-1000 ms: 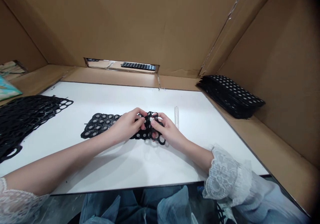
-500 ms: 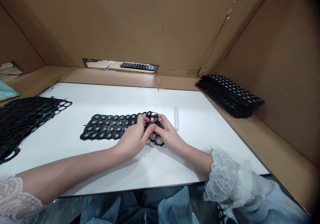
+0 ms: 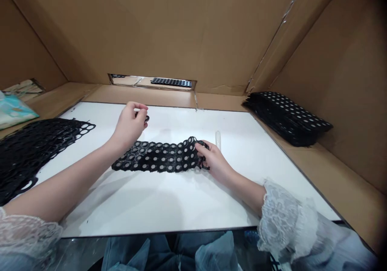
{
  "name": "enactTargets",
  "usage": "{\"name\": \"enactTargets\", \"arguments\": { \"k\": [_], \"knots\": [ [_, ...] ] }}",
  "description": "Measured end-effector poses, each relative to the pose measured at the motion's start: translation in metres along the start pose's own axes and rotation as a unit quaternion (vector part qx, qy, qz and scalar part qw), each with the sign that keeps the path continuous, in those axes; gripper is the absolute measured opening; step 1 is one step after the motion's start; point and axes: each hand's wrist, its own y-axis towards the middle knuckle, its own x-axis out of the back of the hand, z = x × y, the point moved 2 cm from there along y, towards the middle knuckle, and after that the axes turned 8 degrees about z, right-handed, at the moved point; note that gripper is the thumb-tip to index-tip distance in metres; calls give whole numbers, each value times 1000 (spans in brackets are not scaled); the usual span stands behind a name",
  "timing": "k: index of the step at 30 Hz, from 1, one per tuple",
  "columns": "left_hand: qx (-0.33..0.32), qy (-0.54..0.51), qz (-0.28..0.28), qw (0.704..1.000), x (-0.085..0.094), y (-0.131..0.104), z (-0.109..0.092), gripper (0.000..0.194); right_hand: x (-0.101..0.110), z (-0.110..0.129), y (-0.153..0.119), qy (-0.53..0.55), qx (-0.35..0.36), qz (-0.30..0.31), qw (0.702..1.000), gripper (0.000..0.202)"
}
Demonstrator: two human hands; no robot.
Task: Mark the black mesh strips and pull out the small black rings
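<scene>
A black sheet with rows of round rings (image 3: 163, 158) lies across the white board. Its right end is pinched by my right hand (image 3: 216, 160), and that end is slightly raised and bunched. My left hand (image 3: 130, 124) is up above the sheet's left part, fingers curled round a small black round piece (image 3: 146, 118); how many pieces are in the fingers is hidden. Just beyond my right hand lies a whitish stick (image 3: 218, 140), partly covered by the hand.
A pile of black perforated sheets (image 3: 39, 146) covers the board's left side. Stacked black sheets with pale dots (image 3: 290, 115) sit on the cardboard ledge at right. A green-white packet (image 3: 16, 111) is at far left. Cardboard walls (image 3: 169, 33) enclose the white board (image 3: 145, 206).
My left hand has left the sheet's right end and moved up and left with a small black piece. My right hand still grips the sheet, which has shifted slightly right.
</scene>
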Motion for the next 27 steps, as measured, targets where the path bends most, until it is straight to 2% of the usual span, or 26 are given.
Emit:
{"name": "enactTargets", "arguments": {
  "k": [2, 4, 6, 9, 12, 14, 16, 19, 21, 24, 27],
  "knots": [
    [46, -63, 81, 994, -3, 7, 5, 15, -1, 1, 1, -34, 24, 8, 999, 27],
    [96, -107, 184, 972, -16, 3, 8, 15, -3, 2, 0, -62, 51, 18, 997, 28],
    [139, -143, 250, 947, -28, -6, 8, 18, -2, 3, -1, -62, 60, 13, 996, 27],
    [165, -173, 298, 924, -37, -18, 3, 28, -1, 3, -3, -39, 51, 5, 998, 25],
    [161, -150, 335, 916, -37, -26, -3, 37, -3, 3, -3, -33, 50, 8, 998, 23],
    [156, -104, 336, 923, -39, -31, -5, 38, -5, 3, -3, -32, 52, 12, 998, 23],
    [136, -45, 314, 939, -42, -35, -6, 37, -8, 3, -4, -30, 62, 22, 997, 23],
    [47, 54, 281, 957, -49, -40, -11, 35, -13, 4, -6, -42, 93, 42, 994, 24],
    [-13, 107, 269, 957, -54, -43, -13, 33, -15, 5, -7, -57, 118, 47, 990, 22],
    [-54, 143, 248, 957, -59, -47, -13, 31, -15, 4, -7, -54, 126, 44, 990, 15],
    [-73, 154, 211, 963, -62, -51, -11, 29, -15, 0, -5, -20, 97, 33, 995, 13]
  ]
}}
